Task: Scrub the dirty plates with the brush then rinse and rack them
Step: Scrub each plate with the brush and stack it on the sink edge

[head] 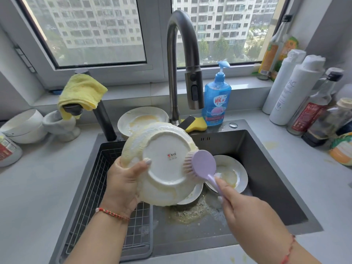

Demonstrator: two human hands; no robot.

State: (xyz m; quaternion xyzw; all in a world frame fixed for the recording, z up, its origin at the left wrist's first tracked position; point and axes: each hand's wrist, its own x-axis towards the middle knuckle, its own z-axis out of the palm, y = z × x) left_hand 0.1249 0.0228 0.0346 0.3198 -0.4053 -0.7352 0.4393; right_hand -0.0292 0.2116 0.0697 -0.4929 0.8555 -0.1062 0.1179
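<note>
Left hand [124,180] grips soapy white plate [162,162], underside up, over sink [266,178] centre. Right hand [245,210] grips lilac brush [202,164] handle; bristles touch plate's right edge. Dirty plates [231,173] on sink floor; wire rack [114,216] in sink's left side.

Plates: four. One held plate [163,164] over the sink, two in the basin [231,173] [192,195], one on the rim behind [142,119].
Brush [202,164]: one.
Hands: two, left [123,185], right [245,212].
Bowls: two, stacked [22,124].
Soap bottle [216,100]: one.
Yellow cloth [82,92]: one.
Sponge [196,125]: one.
Faucet [182,60]: one.
Wire rack [106,202]: one.
Bottles at right: count unclear.
</note>
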